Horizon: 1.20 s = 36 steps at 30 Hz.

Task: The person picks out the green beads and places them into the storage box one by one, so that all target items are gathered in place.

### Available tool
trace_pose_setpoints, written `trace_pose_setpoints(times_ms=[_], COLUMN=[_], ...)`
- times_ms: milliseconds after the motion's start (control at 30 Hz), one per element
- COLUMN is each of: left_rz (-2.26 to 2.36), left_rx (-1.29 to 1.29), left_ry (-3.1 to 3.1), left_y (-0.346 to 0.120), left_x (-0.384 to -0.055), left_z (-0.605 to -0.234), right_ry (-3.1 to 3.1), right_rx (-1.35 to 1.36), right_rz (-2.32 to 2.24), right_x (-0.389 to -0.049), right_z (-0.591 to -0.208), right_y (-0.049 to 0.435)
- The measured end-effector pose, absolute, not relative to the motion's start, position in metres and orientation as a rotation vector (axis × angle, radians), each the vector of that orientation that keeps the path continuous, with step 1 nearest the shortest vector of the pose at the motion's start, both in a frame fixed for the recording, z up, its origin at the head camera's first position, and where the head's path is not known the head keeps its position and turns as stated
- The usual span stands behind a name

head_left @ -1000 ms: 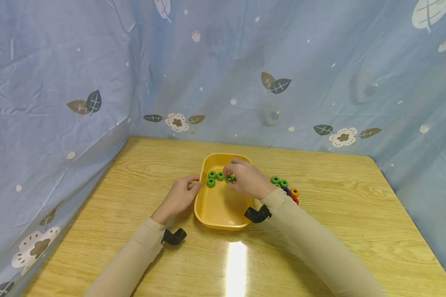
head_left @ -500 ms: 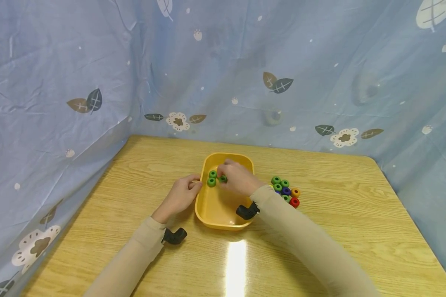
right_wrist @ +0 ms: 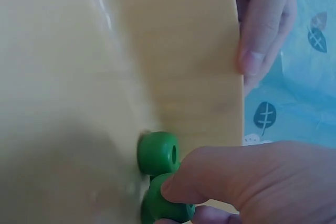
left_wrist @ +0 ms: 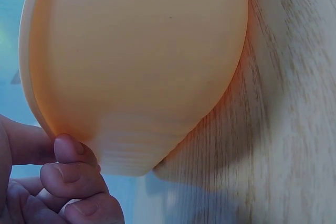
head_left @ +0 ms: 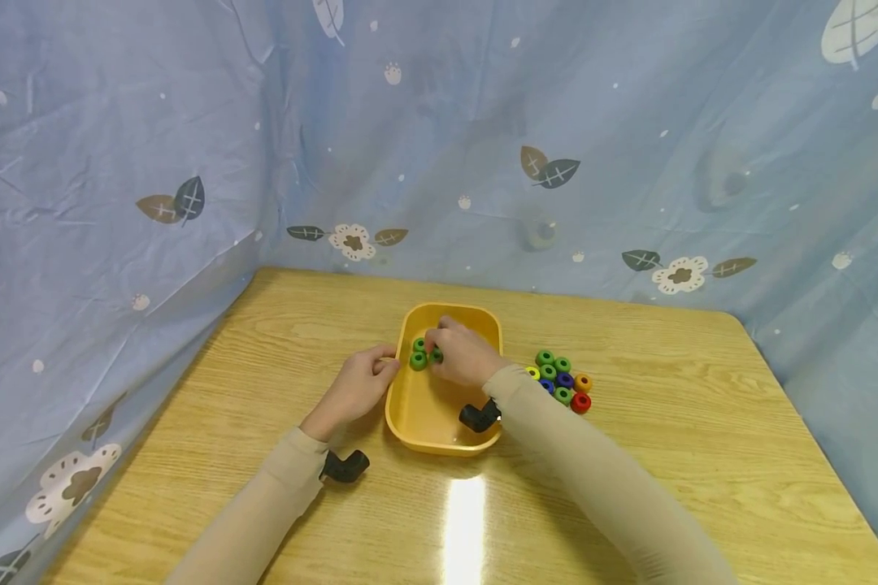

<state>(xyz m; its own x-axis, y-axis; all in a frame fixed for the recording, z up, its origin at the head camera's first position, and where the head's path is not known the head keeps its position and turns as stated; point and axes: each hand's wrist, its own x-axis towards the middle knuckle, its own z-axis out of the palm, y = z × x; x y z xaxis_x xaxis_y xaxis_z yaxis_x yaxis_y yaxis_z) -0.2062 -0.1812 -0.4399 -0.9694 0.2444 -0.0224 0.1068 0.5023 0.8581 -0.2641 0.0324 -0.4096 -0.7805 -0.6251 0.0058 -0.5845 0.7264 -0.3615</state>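
Observation:
A yellow plastic tray point(head_left: 430, 416) stands on the wooden table. My left hand point(head_left: 357, 386) pinches its left rim between thumb and fingers; the left wrist view shows the fingertips on the tray's outer wall point(left_wrist: 142, 66). Inside the tray, my right hand point(head_left: 462, 354) pinches a green bead point(right_wrist: 161, 202) between thumb and finger. That bead is close beside another green bead point(right_wrist: 157, 153), near the left wall. In the head view two green beads point(head_left: 418, 361) stand along that wall, and the right hand covers part of the tray's far end.
Right of the tray lies a cluster of beads: several green ones point(head_left: 545, 357), a yellow, two blue or purple point(head_left: 565, 380), an orange point(head_left: 583, 383) and a red point(head_left: 581, 402). Blue patterned cloth point(head_left: 446, 162) hangs behind the table point(head_left: 673, 455).
My right hand has moved left inside the tray with the green bead, toward the beads at the left wall. More of the outside cluster shows now. The left hand stays on the rim.

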Motion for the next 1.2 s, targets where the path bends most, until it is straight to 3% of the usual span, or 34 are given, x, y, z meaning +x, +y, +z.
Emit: trace_pose_setpoints(times_ms=[1200], left_rz=[1.464], left_rx=[0.303], left_ry=[2.622], left_y=[-0.181], left_x=[-0.206], left_z=[-0.440], right_ry=[2.822], right_rx=[-1.004], right_rz=[-0.482], right_x=[-0.263], right_z=[-0.417], right_y=[0.034])
